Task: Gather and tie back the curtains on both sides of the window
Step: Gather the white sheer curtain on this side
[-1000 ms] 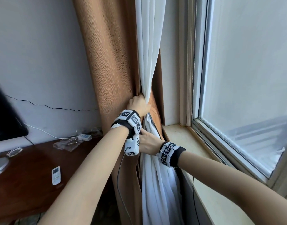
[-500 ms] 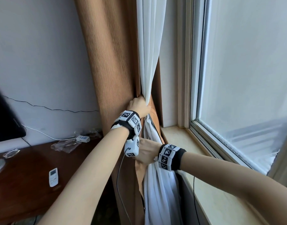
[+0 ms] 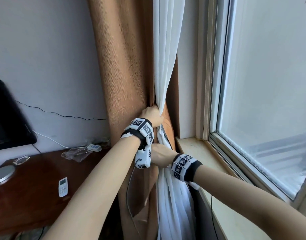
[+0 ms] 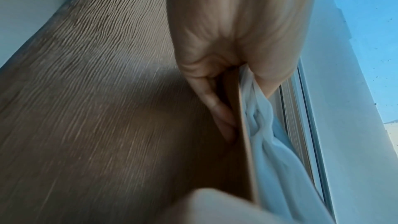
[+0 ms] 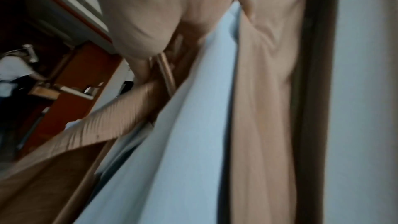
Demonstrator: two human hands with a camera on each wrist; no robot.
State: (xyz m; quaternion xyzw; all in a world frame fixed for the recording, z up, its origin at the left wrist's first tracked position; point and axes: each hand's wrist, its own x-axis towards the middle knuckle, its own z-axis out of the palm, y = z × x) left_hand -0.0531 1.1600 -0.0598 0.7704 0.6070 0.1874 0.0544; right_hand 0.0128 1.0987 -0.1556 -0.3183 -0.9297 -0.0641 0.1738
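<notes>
Brown ribbed fabric and white sheer: you have two curtains here, one brown curtain (image 3: 124,70) and one white sheer curtain (image 3: 166,63), both bunched against the wall left of the window (image 3: 263,87). Your left hand (image 3: 153,114) is clenched round the gathered edges of both, fingers (image 4: 217,108) curled into the fold where brown meets white. Your right hand (image 3: 161,155) sits just below it, under the left wrist, and appears to pinch a brown fabric band (image 5: 120,113) that runs across the bundle; the wrist view is blurred, so the exact grip is hard to tell.

To the right, the bundle's edge lies close to the window reveal, and the stone windowsill (image 3: 205,158) runs along beneath your right forearm. To the left, the brown curtain hangs beside the dark wooden counter (image 3: 36,187), which carries one white remote control (image 3: 63,184), one crumpled clear plastic wrapper (image 3: 76,154) and one small white adapter (image 3: 94,147) on a cable. One dark screen (image 3: 6,116) stands at the far left.
</notes>
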